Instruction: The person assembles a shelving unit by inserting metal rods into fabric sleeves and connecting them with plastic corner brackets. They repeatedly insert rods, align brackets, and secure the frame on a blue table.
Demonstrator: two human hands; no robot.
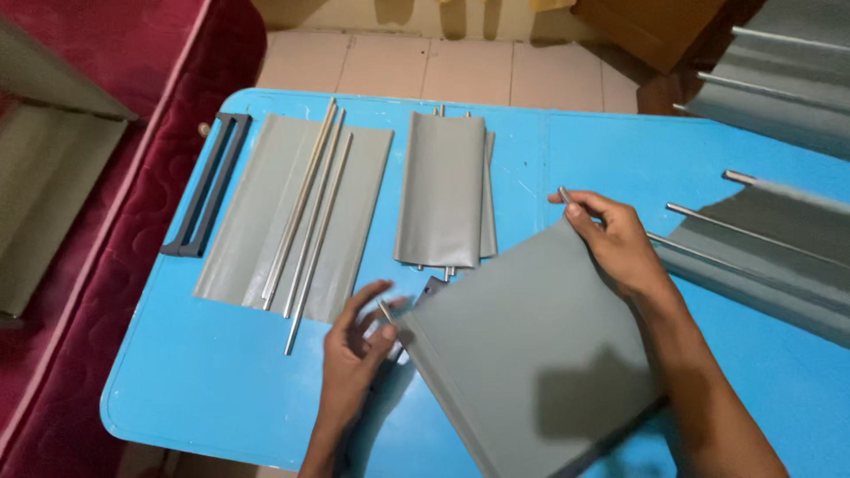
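The grey fabric panel (531, 354) I hold lies tilted across the near right part of the blue tabletop (204, 381), its lower corner reaching past the front edge, with bare blue open to its left. It is smooth, matte and stiffly flat, with a thin metal rod (387, 312) poking from its left corner. My left hand (359, 350) pinches that rod end, fingers closed on it, while my right hand (611, 235) grips the panel's far corner; flat grey sheets (292, 212), loose rods (310, 221) and a folded panel (443, 190) lie beyond.
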